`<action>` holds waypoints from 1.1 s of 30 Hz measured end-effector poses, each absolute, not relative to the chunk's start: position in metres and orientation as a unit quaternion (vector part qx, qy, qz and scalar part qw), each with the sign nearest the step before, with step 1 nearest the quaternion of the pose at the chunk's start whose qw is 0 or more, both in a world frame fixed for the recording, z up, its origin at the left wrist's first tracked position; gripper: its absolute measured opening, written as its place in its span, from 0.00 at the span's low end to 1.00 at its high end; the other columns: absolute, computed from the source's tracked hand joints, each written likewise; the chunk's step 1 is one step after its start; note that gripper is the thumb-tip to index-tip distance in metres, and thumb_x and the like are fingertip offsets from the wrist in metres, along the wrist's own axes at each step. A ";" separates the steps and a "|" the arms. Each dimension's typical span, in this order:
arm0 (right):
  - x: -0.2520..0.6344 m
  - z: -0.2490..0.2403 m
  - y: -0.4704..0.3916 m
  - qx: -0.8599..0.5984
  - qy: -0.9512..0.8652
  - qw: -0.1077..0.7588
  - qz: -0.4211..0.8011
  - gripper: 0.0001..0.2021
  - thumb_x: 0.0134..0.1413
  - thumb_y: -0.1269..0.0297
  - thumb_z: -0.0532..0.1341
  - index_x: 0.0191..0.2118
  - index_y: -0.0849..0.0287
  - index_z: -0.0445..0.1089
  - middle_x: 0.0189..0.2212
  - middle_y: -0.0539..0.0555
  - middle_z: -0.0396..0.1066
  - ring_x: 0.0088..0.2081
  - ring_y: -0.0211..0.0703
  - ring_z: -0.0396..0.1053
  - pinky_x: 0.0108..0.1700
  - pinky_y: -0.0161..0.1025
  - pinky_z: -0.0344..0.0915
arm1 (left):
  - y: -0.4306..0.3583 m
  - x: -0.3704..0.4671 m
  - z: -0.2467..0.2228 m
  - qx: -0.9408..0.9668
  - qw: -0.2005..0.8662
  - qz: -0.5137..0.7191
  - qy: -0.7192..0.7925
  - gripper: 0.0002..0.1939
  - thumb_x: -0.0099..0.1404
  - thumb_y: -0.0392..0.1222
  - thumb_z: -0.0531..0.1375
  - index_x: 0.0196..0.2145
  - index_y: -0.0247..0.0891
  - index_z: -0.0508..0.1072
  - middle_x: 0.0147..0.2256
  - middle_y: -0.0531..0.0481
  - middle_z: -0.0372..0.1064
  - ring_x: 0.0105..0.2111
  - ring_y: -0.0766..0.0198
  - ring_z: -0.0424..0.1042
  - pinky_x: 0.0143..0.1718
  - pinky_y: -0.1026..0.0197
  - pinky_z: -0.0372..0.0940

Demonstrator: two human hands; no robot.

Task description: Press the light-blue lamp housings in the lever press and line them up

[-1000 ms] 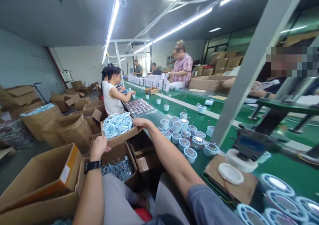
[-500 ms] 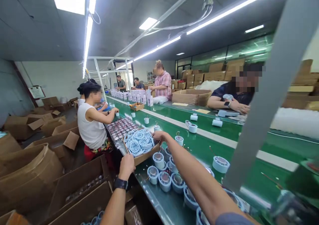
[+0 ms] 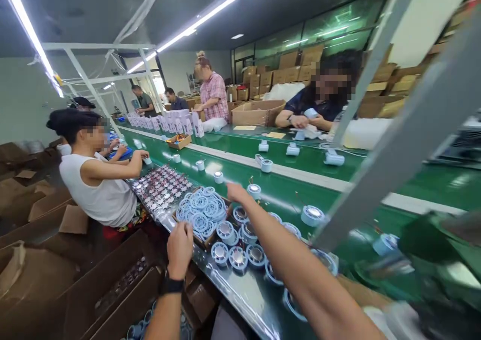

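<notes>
A shallow cardboard box (image 3: 206,243) filled with light-blue plastic rings (image 3: 203,207) lies at the near edge of the bench. My left hand (image 3: 179,247), with a dark band at its wrist, is curled closed at the box's near left side. What its fingers hold, if anything, is hidden. At the box's far right corner, my right hand (image 3: 236,193) reaches out over the bench; its fingers are mostly hidden and slightly smeared. Under my right forearm stand several round blue housings (image 3: 238,258) with silvery discs on top.
A green conveyor belt (image 3: 240,165) carries spaced blue housings. Left of the rings lie rows of small metallic parts (image 3: 161,187), beside a co-worker in a white top (image 3: 97,189). Open cartons (image 3: 112,285) stand on the floor. A slanted grey post (image 3: 376,144) rises at right.
The view has swung right and tilted. My left hand has come up beside the box's edge. My right hand sits higher at the box's corner, where before it gripped the side.
</notes>
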State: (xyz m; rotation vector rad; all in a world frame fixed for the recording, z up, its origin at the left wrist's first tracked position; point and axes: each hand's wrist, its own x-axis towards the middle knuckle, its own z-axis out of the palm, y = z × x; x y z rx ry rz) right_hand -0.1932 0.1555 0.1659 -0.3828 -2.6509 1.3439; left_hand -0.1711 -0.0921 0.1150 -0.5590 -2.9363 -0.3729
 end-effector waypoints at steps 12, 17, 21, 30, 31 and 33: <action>0.171 0.052 -0.033 -0.224 -0.800 0.338 0.441 0.26 0.43 0.77 0.49 0.45 0.53 0.74 0.46 0.50 0.73 0.50 0.40 0.71 0.57 0.39 0.67 | -0.072 -0.204 0.104 -0.360 0.127 -0.135 -0.914 0.18 0.64 0.36 0.53 0.49 0.26 0.71 0.48 0.25 0.68 0.47 0.40 0.72 0.46 0.45 0.66; 0.269 -0.021 -0.045 -0.423 -0.689 0.409 0.424 0.19 0.42 0.69 0.50 0.38 0.60 0.74 0.34 0.56 0.75 0.37 0.44 0.73 0.45 0.42 0.72 | -0.072 -0.196 0.118 -0.364 0.136 -0.149 -0.909 0.17 0.63 0.34 0.52 0.45 0.21 0.72 0.46 0.21 0.68 0.46 0.37 0.71 0.44 0.44 0.66; 0.290 -0.021 -0.035 -0.468 -0.658 0.442 0.390 0.18 0.44 0.65 0.50 0.38 0.61 0.73 0.34 0.57 0.74 0.37 0.44 0.73 0.46 0.43 0.71 | -0.075 -0.184 0.139 -0.378 0.173 -0.196 -0.888 0.17 0.63 0.36 0.51 0.46 0.24 0.70 0.48 0.24 0.67 0.47 0.39 0.70 0.46 0.45 0.65; 0.299 0.038 0.028 -0.490 -0.713 0.430 0.258 0.17 0.54 0.67 0.48 0.40 0.61 0.73 0.38 0.58 0.74 0.41 0.44 0.73 0.47 0.41 0.69 | -0.070 -0.032 0.074 -0.649 0.121 -0.262 -0.705 0.09 0.65 0.37 0.53 0.36 0.39 0.73 0.38 0.45 0.75 0.42 0.57 0.73 0.49 0.57 0.68; 0.301 0.053 0.050 -0.497 -0.722 0.420 0.234 0.17 0.55 0.69 0.48 0.42 0.62 0.73 0.39 0.58 0.74 0.42 0.44 0.72 0.49 0.42 0.68 | -0.066 -0.017 0.059 -0.678 0.104 -0.257 -0.681 0.08 0.63 0.35 0.54 0.34 0.40 0.73 0.38 0.47 0.75 0.41 0.59 0.74 0.47 0.59 0.69; 0.299 0.085 0.104 -0.506 -0.748 0.386 0.191 0.16 0.57 0.72 0.49 0.44 0.63 0.72 0.41 0.59 0.73 0.45 0.43 0.71 0.53 0.43 0.66 | -0.054 0.003 0.035 -0.708 0.088 -0.256 -0.652 0.10 0.61 0.31 0.54 0.33 0.41 0.74 0.41 0.48 0.76 0.44 0.59 0.75 0.48 0.59 0.70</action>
